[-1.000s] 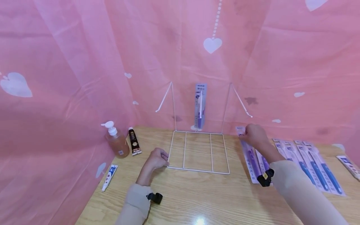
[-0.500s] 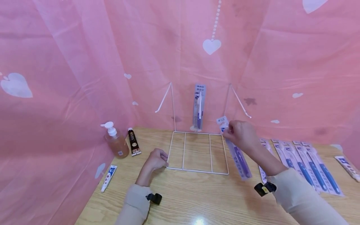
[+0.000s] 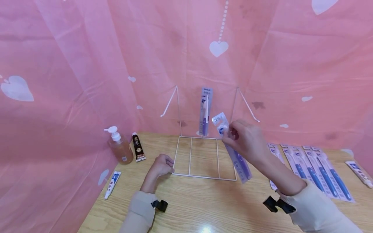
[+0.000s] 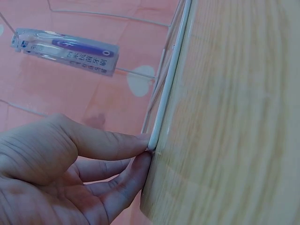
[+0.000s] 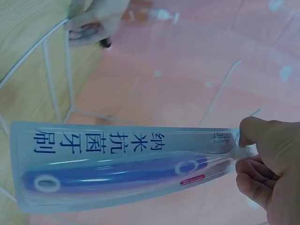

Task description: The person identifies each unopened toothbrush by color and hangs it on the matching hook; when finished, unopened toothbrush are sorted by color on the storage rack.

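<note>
A white wire rack [image 3: 204, 177] with upright prongs stands on the wooden table against the pink curtain. My left hand [image 3: 162, 164] pinches its front left corner between thumb and fingers, as the left wrist view [image 4: 93, 164] also shows. My right hand [image 3: 246, 139] pinches a packaged purple toothbrush [image 5: 117, 173] near the top of its pack, holding it tilted over the rack's right side. Another packaged purple toothbrush [image 3: 202, 126] hangs on the rack's middle prong.
Several packaged toothbrushes [image 3: 323, 168] lie in a row at the right, a toothpaste tube [image 3: 359, 173] beyond them. On the left are a pump bottle [image 3: 120, 149], a black tube [image 3: 138, 147] and a small white tube [image 3: 112, 184]. The rack's side prongs [image 3: 169, 102] jut forward.
My right hand has lifted a packaged purple toothbrush off the table and carried it left, up to the rack. The left hand has stayed at the rack's corner.
</note>
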`<state>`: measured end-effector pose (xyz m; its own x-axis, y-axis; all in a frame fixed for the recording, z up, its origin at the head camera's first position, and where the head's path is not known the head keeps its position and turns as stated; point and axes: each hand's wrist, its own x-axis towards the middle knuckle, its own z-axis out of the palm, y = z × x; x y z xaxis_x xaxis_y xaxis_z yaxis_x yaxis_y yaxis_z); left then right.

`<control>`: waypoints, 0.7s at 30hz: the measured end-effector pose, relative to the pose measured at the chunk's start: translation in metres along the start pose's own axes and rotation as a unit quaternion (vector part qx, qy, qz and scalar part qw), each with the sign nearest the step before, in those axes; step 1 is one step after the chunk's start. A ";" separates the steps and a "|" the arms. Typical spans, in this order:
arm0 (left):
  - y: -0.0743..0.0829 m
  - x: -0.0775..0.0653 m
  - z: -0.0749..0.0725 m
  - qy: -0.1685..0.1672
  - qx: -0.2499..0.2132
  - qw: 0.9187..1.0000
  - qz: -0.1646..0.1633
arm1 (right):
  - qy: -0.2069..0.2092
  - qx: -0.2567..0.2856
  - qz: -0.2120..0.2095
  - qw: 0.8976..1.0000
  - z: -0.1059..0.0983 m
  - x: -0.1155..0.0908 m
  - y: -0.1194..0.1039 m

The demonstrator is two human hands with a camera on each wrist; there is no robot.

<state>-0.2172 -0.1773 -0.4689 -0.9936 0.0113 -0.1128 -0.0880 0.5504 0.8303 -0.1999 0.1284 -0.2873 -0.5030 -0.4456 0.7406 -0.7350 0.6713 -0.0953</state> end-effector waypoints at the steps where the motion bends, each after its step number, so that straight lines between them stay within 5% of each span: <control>1: 0.000 0.000 0.000 0.000 0.000 1.000 0.002 | 0.009 0.003 -0.007 1.000 -0.002 0.001 -0.003; 12: 0.001 0.001 -0.002 -0.003 0.003 1.000 0.004 | 0.066 0.015 -0.087 0.994 -0.010 0.012 -0.026; 21: 0.000 0.000 -0.001 -0.003 0.003 1.000 0.009 | 0.035 0.021 -0.072 0.997 0.004 0.015 -0.028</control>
<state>-0.2172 -0.1784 -0.4687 -0.9946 0.0260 -0.1008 -0.0695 0.5554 0.8287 -0.1889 0.1007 -0.2768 -0.3587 -0.4916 0.7935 -0.8164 0.5774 -0.0113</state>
